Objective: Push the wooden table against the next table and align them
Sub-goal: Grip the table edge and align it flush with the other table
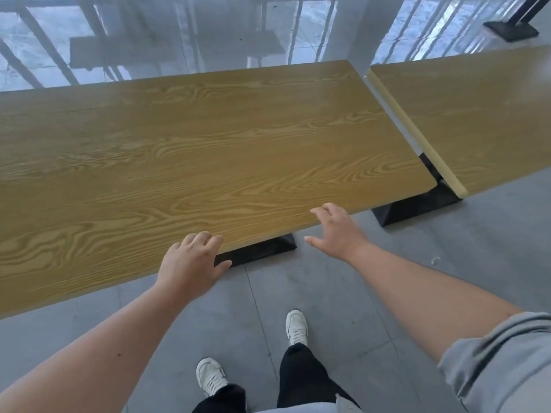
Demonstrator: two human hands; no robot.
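A long wooden table [185, 150] with bold grain fills the left and middle of the head view. A second wooden table [477, 114] stands to its right, and a narrow gap runs between the two tops. My left hand [192, 263] rests on the near edge of the long table with fingers lightly bent over the top and the thumb below the edge. My right hand [335, 229] hovers at the same near edge closer to the corner, fingers spread and relaxed, holding nothing.
Black table feet [417, 205] show under the near edge and in the gap. Grey tiled floor [328, 293] lies under me, with my white shoes [296, 326] on it. A glossy floor and railing lie beyond the tables, and another black base [511, 31] at the far right.
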